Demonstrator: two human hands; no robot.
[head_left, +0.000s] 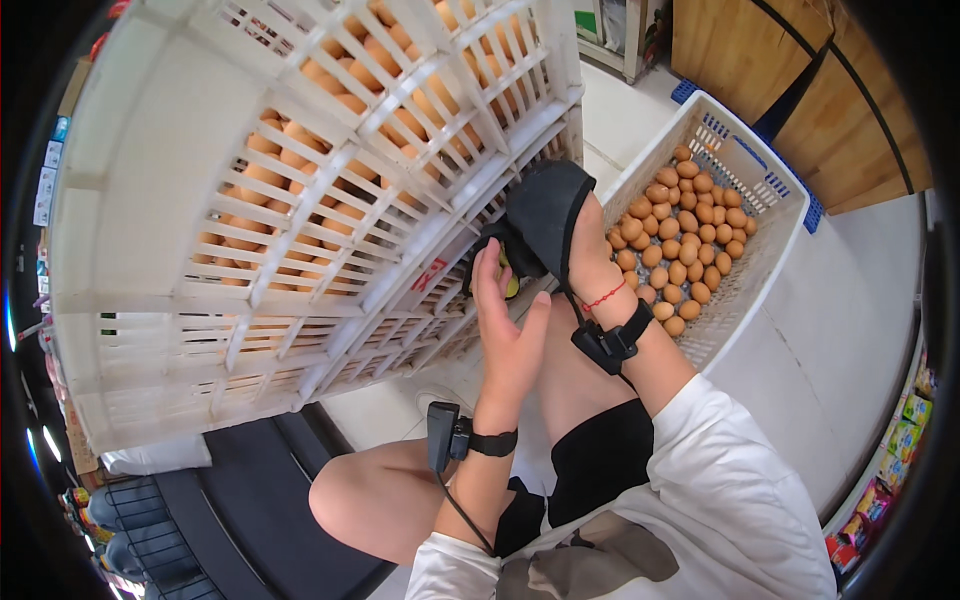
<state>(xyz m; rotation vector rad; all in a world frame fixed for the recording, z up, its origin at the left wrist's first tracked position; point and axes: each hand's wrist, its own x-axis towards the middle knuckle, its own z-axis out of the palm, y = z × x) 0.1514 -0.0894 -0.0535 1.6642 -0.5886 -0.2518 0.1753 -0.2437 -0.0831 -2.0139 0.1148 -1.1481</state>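
My left hand (508, 335) is raised at the lower right of a tall white slatted crate stack (340, 310). Its fingers are stretched up and its thumb stands apart; the fingertips are beside a small black piece with yellow-green in it (508, 282). A smooth, rounded black cover (548, 215) with a trimmed edge hides most of my right hand (590, 250), and its fingers do not show. Whether the cover is worn or held I cannot tell. Brown eggs (265, 175) show through the crate slats. Both wrists carry black strapped devices.
To the right, a white basket (765, 285) holds many loose brown eggs (690, 225) on the pale tiled floor (790, 390). Wooden panels (790, 90) stand behind it. A dark ridged platform (270, 500) lies at lower left, beside a black wire rack (150, 530). Colourful packets (880, 480) line the right edge.
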